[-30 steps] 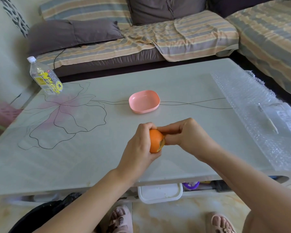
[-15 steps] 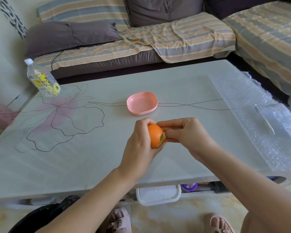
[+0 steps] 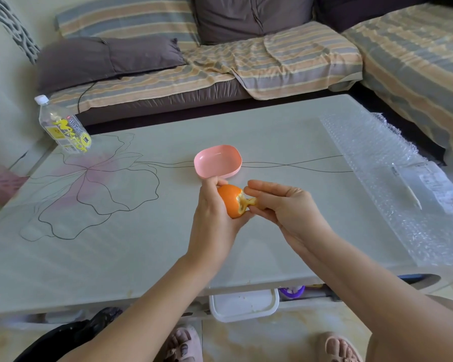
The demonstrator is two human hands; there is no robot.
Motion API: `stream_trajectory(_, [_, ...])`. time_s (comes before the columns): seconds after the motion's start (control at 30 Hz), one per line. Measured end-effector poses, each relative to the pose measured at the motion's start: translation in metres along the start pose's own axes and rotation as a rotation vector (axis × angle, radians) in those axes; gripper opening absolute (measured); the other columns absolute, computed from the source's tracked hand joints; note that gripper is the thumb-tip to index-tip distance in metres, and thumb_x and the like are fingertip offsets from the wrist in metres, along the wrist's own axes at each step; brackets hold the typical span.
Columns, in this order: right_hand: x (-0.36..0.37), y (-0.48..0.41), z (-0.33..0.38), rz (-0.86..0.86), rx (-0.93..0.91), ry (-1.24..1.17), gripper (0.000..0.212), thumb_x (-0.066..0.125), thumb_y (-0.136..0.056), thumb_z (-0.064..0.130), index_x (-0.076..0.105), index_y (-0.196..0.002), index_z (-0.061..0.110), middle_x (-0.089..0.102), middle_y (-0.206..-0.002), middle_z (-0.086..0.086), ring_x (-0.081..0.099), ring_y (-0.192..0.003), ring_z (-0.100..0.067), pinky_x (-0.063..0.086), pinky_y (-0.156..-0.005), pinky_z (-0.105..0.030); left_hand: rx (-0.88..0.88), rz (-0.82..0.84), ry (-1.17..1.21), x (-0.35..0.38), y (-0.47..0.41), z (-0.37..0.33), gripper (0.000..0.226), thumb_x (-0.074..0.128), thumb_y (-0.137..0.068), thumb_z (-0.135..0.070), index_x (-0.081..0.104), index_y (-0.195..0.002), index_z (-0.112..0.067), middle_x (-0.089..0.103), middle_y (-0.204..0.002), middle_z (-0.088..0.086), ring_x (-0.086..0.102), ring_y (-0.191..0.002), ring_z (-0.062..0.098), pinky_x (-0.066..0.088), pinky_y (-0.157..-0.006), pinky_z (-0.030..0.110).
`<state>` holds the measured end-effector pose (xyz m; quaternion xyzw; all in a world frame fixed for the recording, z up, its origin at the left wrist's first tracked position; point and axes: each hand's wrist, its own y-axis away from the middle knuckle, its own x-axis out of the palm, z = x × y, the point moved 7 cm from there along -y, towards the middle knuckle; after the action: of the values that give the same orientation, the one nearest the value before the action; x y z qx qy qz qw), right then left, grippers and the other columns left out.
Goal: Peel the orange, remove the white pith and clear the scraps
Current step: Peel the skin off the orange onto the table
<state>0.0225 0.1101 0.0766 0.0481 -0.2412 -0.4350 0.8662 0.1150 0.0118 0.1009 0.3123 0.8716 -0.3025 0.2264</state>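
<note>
- The tabletop (image 3: 141, 244) fills the middle of the frame. I hold the work above it at centre, and no scraps lie on it that I can see.
- My left hand (image 3: 215, 218) comes up from the lower centre and is curled round the orange, cupping it from the left and below.
- My right hand (image 3: 285, 205) comes in from the lower right. Its fingers lie long and close together over the top, and with the thumb beneath they pinch the torn flap.
- The dish (image 3: 217, 163) sits just above my hands in the frame, with its near rim by my left fingertips. I judge it the handy spot for scraps, and it is nearer my left hand than my right.
- The orange (image 3: 229, 201) is at frame centre, directly left of my right hand. It is round and bright, with most of the skin on and only its right side torn open.
- The flap (image 3: 249, 202) is small, ragged and pale on the inside. It runs left to right from the tear into my right fingers, so my next pull should go rightward, away from the fruit, while my left hand turns it.
</note>
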Motion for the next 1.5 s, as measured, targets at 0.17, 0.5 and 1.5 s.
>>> stream_trajectory(0.17, [0.001,0.005,-0.004,0.029,-0.006,0.021,0.025,0.054,-0.084,-0.011,0.072,-0.091,0.006,0.073,-0.091,-0.010,0.070,-0.083,-0.020,0.056,-0.070,-0.017,-0.049,0.018,0.007,-0.001,-0.007,0.007,0.063,0.083,-0.070,-0.028,0.033,-0.107,-0.025,0.046,-0.109,-0.006,0.049,-0.092,0.013,0.038,-0.064,0.011])
stream_trajectory(0.5, [-0.016,-0.016,0.023,0.022,-0.211,0.520,0.021,0.060,-0.085,0.000,0.073,-0.086,0.016,0.074,-0.081,-0.003,0.072,-0.076,-0.010,0.054,-0.073,-0.015,-0.270,0.221,0.111,0.011,-0.009,0.036,0.060,0.083,-0.067,-0.016,0.036,-0.102,-0.029,0.056,-0.112,-0.003,0.058,-0.089,0.015,0.049,-0.067,0.018])
stream_trajectory(1.5, [0.023,0.001,0.036,0.673,-0.412,0.810,0.035,0.073,-0.077,0.013,0.069,-0.110,0.024,0.067,-0.110,0.006,0.061,-0.108,-0.009,0.045,-0.095,-0.021,-0.569,0.937,0.707,0.019,0.017,0.029,0.058,0.057,-0.060,-0.047,0.052,-0.101,-0.007,0.059,-0.069,0.004,0.034,-0.050,0.009,0.032,-0.048,0.018])
